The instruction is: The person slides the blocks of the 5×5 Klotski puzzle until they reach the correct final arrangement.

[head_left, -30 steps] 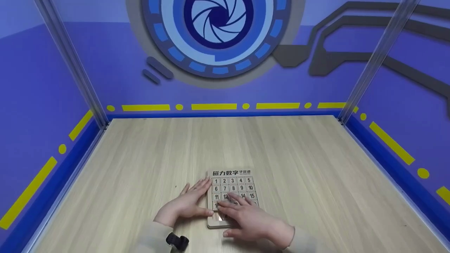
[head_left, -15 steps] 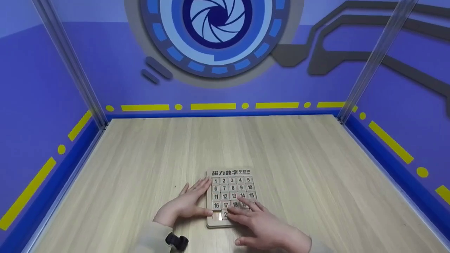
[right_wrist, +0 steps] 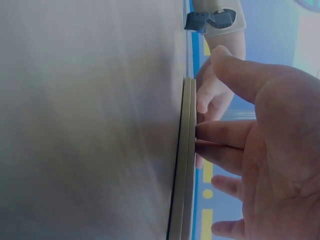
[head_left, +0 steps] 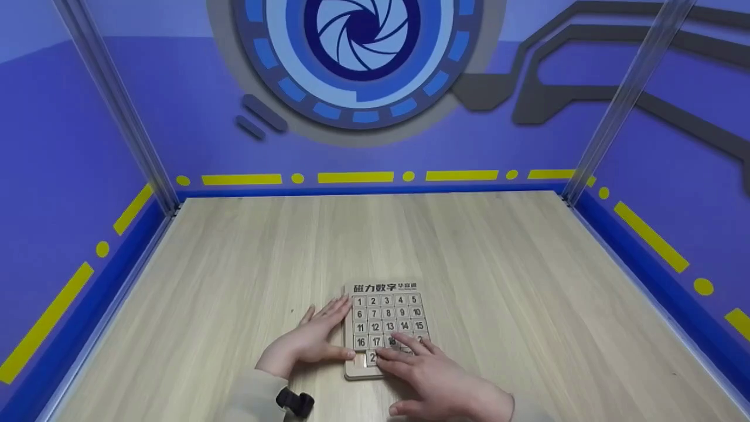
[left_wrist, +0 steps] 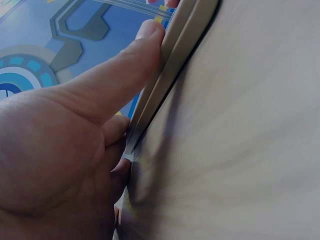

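A wooden sliding number puzzle (head_left: 363, 375) lies flat near the front of the table, its printed title at the far end. Rows from 1 to 15 read in order, with 16, 17 and 18 below. In the bottom row one number tile (head_left: 371, 358) starts with a 2; a gap lies to its left. My left hand (head_left: 307, 343) rests along the puzzle's left edge, fingers extended, thumb near the lower left corner. Fingertips of my right hand (head_left: 436, 375) touch the lower tiles and hide several. In the right wrist view two fingers (right_wrist: 222, 135) press the puzzle's face.
The pale wooden table (head_left: 375, 234) is enclosed by blue panels (head_left: 193, 117) at the back and sides, with metal posts (head_left: 126, 111) at the corners. A black band with a small device (head_left: 295, 402) is worn on the left wrist.
My right hand drew back toward the lower right, uncovering middle tiles, then shifted slightly left. The bottom-row tile beside the gap has slid a little left. My left hand stays put.
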A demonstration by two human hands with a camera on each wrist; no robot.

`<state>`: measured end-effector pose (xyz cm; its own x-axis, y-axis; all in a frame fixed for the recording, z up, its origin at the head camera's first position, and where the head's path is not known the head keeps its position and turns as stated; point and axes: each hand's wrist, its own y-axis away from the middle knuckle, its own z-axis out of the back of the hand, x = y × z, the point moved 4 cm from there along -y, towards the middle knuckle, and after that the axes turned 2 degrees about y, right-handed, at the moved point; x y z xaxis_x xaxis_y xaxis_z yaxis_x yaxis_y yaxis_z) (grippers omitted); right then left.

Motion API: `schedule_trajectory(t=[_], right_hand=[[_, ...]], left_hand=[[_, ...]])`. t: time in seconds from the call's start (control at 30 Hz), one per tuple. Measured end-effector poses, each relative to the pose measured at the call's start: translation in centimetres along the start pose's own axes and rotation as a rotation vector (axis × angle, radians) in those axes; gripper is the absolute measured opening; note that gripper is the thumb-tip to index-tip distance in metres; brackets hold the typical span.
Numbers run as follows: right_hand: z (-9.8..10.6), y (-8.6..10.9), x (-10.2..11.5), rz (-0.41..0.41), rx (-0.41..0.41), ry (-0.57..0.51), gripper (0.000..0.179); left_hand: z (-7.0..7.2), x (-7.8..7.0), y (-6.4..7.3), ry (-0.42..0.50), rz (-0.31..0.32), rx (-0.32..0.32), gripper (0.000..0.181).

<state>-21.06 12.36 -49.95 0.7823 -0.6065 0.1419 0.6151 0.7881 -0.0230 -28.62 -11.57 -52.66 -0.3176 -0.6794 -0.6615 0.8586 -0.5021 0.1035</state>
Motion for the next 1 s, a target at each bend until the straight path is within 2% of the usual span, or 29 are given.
schedule_trajectory(t=[0.27,0.53,0.77,1.0], right_hand=[[-0.3,-1.2,0.9,0.020,0.034,0.037,0.079],[-0.4,-1.6,1.2,0.027,0.028,0.040,0.079],[-0.2,-0.5,1.0,0.049,-0.017,0.047,0.080],[0.5,1.5,0.0,0.005,-0.034,0.040,0.079]], left_hand=[[0.0,0.1,0.1,-0.004,0.002,0.002,0.112],[0.0,0.2,0.0,-0.011,0.002,-0.001,0.112],[0.0,0.0,0.1,-0.002,0.005,-0.001,0.112],[0.0,0.0,0.1,0.001,0.004,-0.008,0.114]])
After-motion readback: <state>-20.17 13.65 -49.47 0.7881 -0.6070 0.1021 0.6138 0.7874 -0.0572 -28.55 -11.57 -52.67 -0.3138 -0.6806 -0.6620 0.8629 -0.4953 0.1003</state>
